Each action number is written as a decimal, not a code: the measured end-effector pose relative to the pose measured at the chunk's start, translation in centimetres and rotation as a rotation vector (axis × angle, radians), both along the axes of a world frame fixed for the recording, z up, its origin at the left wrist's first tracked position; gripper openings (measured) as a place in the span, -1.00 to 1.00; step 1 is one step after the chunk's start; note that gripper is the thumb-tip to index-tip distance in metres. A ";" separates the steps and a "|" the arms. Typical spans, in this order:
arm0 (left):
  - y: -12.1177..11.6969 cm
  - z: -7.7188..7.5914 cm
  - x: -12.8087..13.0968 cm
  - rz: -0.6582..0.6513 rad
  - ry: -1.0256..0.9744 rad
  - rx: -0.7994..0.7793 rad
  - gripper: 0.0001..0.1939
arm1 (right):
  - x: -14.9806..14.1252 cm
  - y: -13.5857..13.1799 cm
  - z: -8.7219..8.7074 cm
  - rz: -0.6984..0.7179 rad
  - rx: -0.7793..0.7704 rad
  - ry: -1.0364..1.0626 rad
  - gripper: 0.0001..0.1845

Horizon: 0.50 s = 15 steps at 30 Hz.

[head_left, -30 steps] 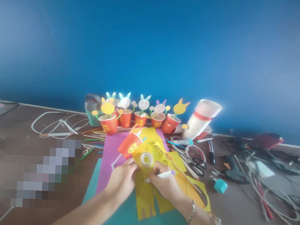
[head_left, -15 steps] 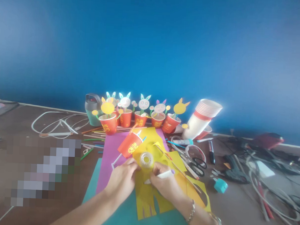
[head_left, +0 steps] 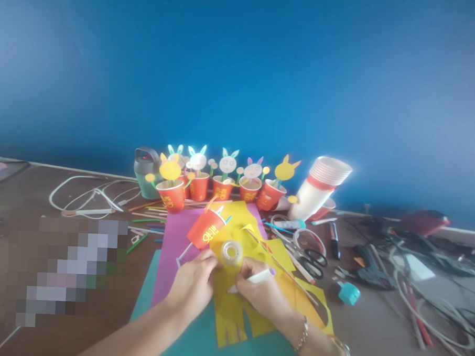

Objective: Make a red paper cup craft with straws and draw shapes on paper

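Observation:
My right hand (head_left: 259, 288) grips a white marker (head_left: 260, 276) with a purple end, its tip low over the yellow paper (head_left: 229, 316). A roll of clear tape (head_left: 231, 253) lies on that paper, just above and between my hands. My left hand (head_left: 195, 282) is closed, its bent fingers at the paper's left edge beside the roll; what they press or hold is hidden. A tipped red paper cup (head_left: 206, 229) with sticks in it rests just beyond my left hand. Purple paper (head_left: 171, 254) and teal paper (head_left: 191, 336) lie underneath.
Several red cups with paper animal heads (head_left: 227, 162) line the wall, beside a flask (head_left: 145, 169) and stacked white cups (head_left: 319, 187). To the right lie scissors (head_left: 312, 262), a black marker (head_left: 335, 240), a glue gun (head_left: 375, 268), a teal cube (head_left: 349, 293) and cables (head_left: 447, 334).
The white marker and my right fingers have shifted very slightly left on the yellow paper. My left hand and the surrounding things look the same.

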<state>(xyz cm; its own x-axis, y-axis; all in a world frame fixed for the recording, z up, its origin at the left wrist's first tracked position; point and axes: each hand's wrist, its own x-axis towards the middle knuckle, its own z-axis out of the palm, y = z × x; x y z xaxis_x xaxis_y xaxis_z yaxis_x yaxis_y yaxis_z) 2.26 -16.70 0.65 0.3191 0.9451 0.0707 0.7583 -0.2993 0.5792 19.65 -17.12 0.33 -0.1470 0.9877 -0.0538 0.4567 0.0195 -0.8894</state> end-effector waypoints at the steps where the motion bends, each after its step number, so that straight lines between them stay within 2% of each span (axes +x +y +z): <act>1: 0.0 0.0 0.0 0.002 -0.002 0.001 -0.64 | 0.0 0.0 0.0 0.000 -0.007 0.002 -0.81; 15: 0.1 -0.2 0.0 0.007 0.016 0.015 -0.68 | -0.1 -0.1 -0.1 0.012 -0.018 -0.008 -0.80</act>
<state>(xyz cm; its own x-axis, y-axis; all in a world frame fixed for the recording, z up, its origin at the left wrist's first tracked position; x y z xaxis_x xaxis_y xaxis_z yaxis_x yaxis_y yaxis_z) 2.28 -16.58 0.48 0.3137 0.9462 0.0798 0.7694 -0.3026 0.5625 19.53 -17.21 0.24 -0.1584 0.9847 -0.0729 0.4639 0.0090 -0.8858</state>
